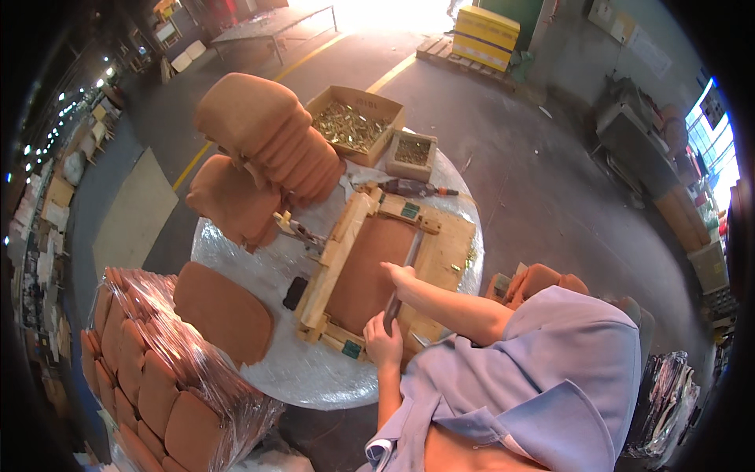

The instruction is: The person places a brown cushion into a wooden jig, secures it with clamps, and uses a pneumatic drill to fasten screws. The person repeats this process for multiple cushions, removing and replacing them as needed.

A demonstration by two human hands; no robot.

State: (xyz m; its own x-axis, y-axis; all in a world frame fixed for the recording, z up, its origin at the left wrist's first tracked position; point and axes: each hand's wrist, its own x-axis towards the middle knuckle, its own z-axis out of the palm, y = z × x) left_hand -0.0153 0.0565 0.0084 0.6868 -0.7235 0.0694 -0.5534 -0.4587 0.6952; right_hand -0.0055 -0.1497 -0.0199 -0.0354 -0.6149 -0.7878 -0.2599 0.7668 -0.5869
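Observation:
A brown upholstered panel [363, 275] lies in a wooden frame [316, 299] on the round table. Along the panel's right side runs a long grey metal bar [413, 250]. My left hand [383, 340] is closed round the bar's near end. Farther up, my right hand [399, 277] is closed on the same bar, its fingertips over the panel's edge. Green-and-black blocks [351, 348] sit at the frame's near and far ends. A toggle clamp [303, 230] stands at the frame's left.
Plastic film covers the round table [314, 385]. Brown padded pieces [271, 134] are stacked at the far left, beside a cardboard box [358, 149] and smaller box [411, 149] of brass-coloured hardware. A power tool [409, 188] lies behind the frame. Film-wrapped brown pads [149, 370] stand at left.

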